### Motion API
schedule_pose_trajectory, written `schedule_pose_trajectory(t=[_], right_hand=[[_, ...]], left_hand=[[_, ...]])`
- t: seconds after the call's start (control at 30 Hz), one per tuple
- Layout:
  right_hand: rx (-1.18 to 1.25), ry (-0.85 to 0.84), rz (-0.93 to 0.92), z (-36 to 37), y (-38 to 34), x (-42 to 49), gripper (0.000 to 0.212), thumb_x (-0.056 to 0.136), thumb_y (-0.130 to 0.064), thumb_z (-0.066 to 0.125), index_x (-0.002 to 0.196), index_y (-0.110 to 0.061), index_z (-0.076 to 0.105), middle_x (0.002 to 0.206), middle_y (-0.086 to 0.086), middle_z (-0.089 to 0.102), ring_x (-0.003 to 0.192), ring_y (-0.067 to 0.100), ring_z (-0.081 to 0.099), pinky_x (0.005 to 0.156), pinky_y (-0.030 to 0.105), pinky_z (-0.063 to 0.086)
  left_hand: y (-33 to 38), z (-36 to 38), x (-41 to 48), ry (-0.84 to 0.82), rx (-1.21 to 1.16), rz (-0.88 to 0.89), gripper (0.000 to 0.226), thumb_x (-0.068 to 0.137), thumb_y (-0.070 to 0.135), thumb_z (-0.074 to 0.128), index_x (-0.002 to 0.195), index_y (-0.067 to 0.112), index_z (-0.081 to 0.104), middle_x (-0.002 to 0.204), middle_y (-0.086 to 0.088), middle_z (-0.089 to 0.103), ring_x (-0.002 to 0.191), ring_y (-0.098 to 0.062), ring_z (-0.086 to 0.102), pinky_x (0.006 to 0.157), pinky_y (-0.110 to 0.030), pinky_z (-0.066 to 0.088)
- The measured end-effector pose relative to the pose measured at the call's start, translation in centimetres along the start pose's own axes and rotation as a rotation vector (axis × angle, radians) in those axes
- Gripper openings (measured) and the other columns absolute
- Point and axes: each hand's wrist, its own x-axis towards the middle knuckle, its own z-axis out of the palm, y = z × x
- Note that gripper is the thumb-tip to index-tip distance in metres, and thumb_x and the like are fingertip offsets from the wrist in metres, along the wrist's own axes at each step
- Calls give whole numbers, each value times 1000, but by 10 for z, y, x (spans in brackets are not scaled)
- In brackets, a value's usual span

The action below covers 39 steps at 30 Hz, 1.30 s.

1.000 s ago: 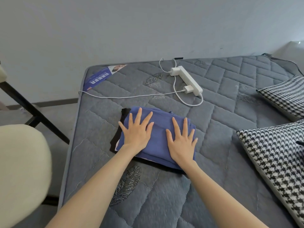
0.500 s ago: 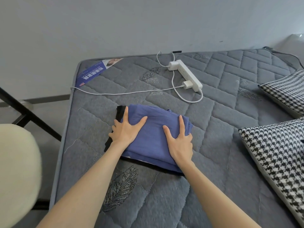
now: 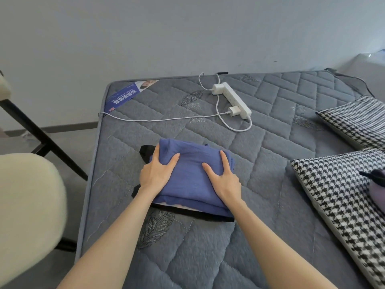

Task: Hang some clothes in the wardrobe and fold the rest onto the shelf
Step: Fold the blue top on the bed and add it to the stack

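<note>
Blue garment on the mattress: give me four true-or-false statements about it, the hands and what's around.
1. The left hand and right hand both grip the blue garment at its sides. True.
2. A black garment lies under it. True.
3. The power strip rests on the blue garment. False: it lies apart on the mattress, beyond it.
4. The houndstooth pillow is left of the garment. False: it is on the right.

in front of you: blue garment [image 3: 193,178], matt crinkled cloth, soft weave. black garment [image 3: 145,151] beneath, plain matt cloth. mattress [image 3: 270,163], grey quilted cloth, fuzzy nap. power strip [image 3: 235,99], smooth white plastic, slight sheen. to your right: pillows [image 3: 333,205], woven check cloth. to your left: chair seat [image 3: 27,205], cream fleecy cloth.
</note>
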Motion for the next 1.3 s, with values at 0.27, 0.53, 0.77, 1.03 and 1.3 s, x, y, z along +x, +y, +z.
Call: schedule_pose_trajectory(t=[0.27, 0.53, 0.77, 1.03, 1.3], right_hand=[[8, -91, -184, 12, -25, -83, 70, 86, -63, 52, 145, -54, 15, 103, -6, 53, 87, 16, 49, 64, 26, 33], [-71, -248, -284, 62, -23, -131, 70, 87, -67, 47, 145, -56, 9, 124, 3, 55, 96, 17, 50, 72, 32, 35], [26, -272, -238, 70, -8, -139, 80, 81, -69, 53, 140, -64, -1, 139, 9, 40, 120, 26, 46, 84, 34, 35], [95, -344, -137, 72, -8, -130, 94, 70, -74, 64, 139, -66, 0, 127, -4, 55, 116, 23, 55, 99, 41, 42], [72, -289, -208, 65, -28, -145, 88, 74, -70, 64, 141, -61, 9, 115, -8, 59, 109, 21, 57, 92, 36, 44]], left_hand=[[-54, -50, -94, 181, -61, -83, 74, 82, 75, 41, 143, 57, 2, 132, -7, 55, 114, -37, 54, 91, -41, 42], [-124, -77, -148, 229, -60, -202, 75, 82, 76, 39, 141, 58, -3, 132, -8, 55, 111, -38, 55, 90, -41, 43], [-152, -73, -163, 157, -170, -177, 78, 83, 72, 46, 140, 59, -5, 131, -1, 56, 111, -32, 56, 88, -40, 45], [-160, -74, -157, 110, -344, -221, 93, 67, 78, 57, 141, 60, 4, 143, 18, 43, 128, -24, 47, 101, -37, 35], [-161, -87, -164, 157, -369, -132, 90, 79, 67, 59, 143, 57, -3, 143, 11, 44, 124, -23, 49, 93, -31, 37]])
